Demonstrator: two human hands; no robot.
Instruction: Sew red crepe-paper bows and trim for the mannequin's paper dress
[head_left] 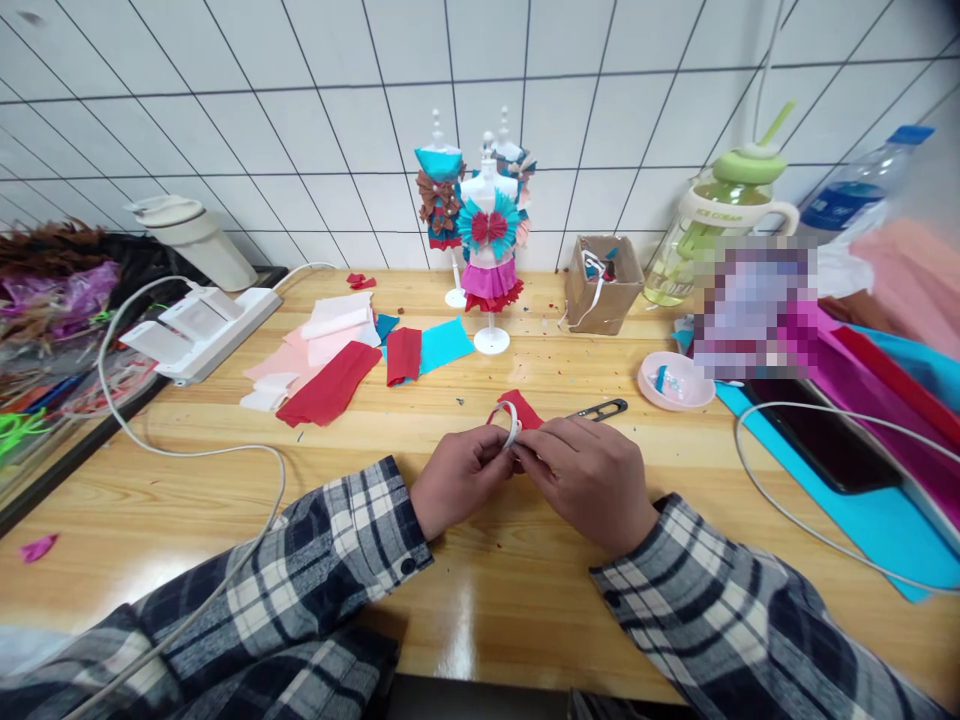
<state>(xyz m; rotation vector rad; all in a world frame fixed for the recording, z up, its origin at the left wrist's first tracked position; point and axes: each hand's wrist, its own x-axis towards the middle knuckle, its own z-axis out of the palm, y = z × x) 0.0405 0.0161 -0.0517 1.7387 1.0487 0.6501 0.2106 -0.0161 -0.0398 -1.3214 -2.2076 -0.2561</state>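
In front of me my left hand and my right hand meet, both with fingers pinched together. Between their fingertips is a thin white strip curled into a loop; I cannot make out its exact kind. A small red crepe paper piece shows just behind the fingers. Beyond the right hand's knuckles the black handle of a small cutting tool lies on the table, its front part hidden. Farther back stand little white dress forms wearing crepe paper outfits with bows.
Red, pink and blue paper pieces lie left of centre. A cardboard box, pink dish, green-lidded bottle and phone stand or lie rightward. A power strip is at left; cables cross both sides.
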